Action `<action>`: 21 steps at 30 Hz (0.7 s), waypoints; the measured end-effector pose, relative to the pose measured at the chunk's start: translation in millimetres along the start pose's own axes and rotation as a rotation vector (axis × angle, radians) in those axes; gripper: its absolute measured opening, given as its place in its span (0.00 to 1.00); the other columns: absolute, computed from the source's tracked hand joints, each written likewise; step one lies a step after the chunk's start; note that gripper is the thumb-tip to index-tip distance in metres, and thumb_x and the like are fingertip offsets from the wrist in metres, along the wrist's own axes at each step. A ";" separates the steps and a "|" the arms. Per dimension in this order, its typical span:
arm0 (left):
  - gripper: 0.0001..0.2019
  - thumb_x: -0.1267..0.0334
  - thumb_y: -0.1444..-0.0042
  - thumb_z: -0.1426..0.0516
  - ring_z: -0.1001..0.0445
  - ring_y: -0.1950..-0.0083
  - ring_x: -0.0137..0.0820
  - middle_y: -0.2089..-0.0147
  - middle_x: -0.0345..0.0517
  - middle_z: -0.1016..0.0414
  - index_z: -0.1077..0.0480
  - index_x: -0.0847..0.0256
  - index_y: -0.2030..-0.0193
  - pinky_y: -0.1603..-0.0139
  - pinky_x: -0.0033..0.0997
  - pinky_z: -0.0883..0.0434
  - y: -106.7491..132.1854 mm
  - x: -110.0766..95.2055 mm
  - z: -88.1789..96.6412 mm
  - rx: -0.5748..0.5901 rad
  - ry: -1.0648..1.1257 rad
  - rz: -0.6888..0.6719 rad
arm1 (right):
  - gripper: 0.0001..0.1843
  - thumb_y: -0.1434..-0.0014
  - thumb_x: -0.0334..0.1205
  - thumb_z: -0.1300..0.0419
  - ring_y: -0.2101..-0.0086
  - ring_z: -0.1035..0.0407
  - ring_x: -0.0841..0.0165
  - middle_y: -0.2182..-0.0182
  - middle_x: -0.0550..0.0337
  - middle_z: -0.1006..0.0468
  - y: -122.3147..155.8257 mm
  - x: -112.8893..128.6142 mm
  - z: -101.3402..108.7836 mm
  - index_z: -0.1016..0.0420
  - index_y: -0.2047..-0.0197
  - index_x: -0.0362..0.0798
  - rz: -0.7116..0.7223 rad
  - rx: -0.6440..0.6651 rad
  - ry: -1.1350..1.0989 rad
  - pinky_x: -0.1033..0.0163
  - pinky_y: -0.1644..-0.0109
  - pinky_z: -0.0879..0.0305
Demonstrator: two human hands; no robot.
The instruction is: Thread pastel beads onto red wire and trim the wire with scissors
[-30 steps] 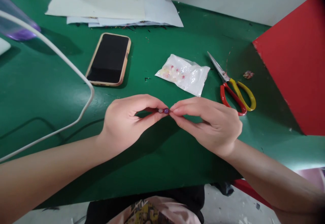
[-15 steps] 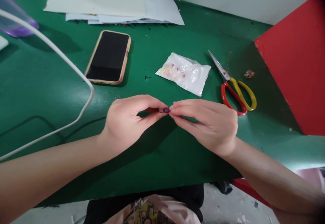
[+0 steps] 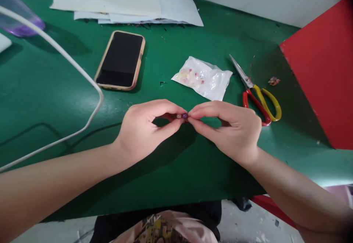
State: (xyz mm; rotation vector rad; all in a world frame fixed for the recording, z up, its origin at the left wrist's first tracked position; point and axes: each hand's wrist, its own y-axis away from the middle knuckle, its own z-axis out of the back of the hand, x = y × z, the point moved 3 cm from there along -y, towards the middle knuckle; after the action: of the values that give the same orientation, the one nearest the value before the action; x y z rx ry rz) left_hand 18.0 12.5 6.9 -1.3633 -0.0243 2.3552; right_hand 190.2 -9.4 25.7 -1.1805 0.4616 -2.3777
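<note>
My left hand (image 3: 150,127) pinches small beads between thumb and fingers: a purple bead (image 3: 184,116) and a pale bead (image 3: 178,116) show in the gap. Opposite it, my right hand (image 3: 230,127) is closed in a pinch, its fingertips meeting at the purple bead's right side. Whatever lies between those right fingertips is too small to make out. Both hands hover over the green table close to each other. Beyond them lies a white plastic packet (image 3: 204,79) with pink and yellowish bits showing inside.
Scissors (image 3: 253,88) with red and yellow handles lie at the right, beside a small beaded cluster (image 3: 274,81). A phone (image 3: 121,60) is at the left. A white cable or bar (image 3: 74,64) crosses the left side. Papers (image 3: 132,0) lie behind; a red panel (image 3: 322,70) stands right.
The fingertips have shifted slightly, and the two beads show a little more clearly between them. The whole view has moved slightly; objects on the table lie as before.
</note>
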 end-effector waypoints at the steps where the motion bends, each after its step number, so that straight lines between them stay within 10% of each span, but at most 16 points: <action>1: 0.04 0.66 0.43 0.41 0.21 0.65 0.26 0.64 0.36 0.19 0.23 0.57 0.64 0.62 0.21 0.26 0.3 0.1 0.1 -0.006 -0.006 -0.004 | 0.07 0.44 0.29 0.36 0.65 0.22 0.72 0.67 0.66 0.17 -0.1 0.3 0.2 0.23 0.66 0.52 -0.001 0.001 -0.002 0.68 0.61 0.24; 21: 0.03 0.68 0.47 0.39 0.22 0.68 0.23 0.67 0.35 0.18 0.23 0.59 0.68 0.67 0.17 0.27 1.8 1.6 -1.6 -0.036 -0.070 -0.016 | 0.04 0.43 0.26 0.38 0.64 0.24 0.75 0.66 0.56 0.18 2.1 1.2 -7.2 0.23 0.67 0.42 0.175 0.042 0.106 0.72 0.58 0.26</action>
State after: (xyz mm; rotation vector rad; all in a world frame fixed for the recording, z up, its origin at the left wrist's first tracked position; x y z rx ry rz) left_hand 18.1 11.2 4.3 -1.2926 -0.0983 2.3992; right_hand 184.2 -11.1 21.3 -0.9579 0.5248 -2.2945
